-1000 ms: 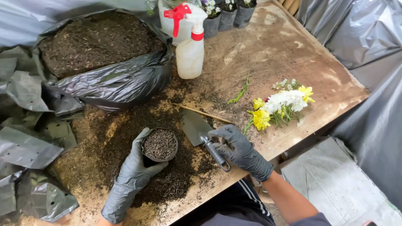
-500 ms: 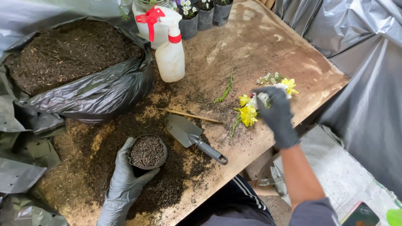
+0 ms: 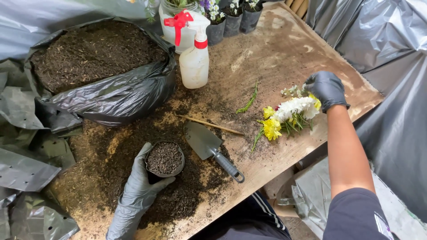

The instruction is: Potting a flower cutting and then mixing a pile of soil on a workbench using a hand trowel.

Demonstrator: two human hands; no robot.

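- Your small black pot (image 3: 165,159) is already full of dark soil to the rim, and it stands on the spilled soil of the tabletop (image 3: 284,53); no plant is in it yet.
- Your left hand (image 3: 140,184) cups the pot from below-left, its fingers (image 3: 143,153) wrapped round the wall in a firm hold.
- Just right of the pot, the trowel (image 3: 212,146) lies loose on the tabletop, with a thin wooden stick (image 3: 211,125) just beyond it.
- Further right of the pot, your right hand (image 3: 327,88) rests on the bunch of white and yellow cut flowers (image 3: 289,115), fingers curled down onto it; I can't tell whether they've closed on a stem.
- Behind the pot: the open soil bag (image 3: 102,66) and a spray bottle (image 3: 195,58).
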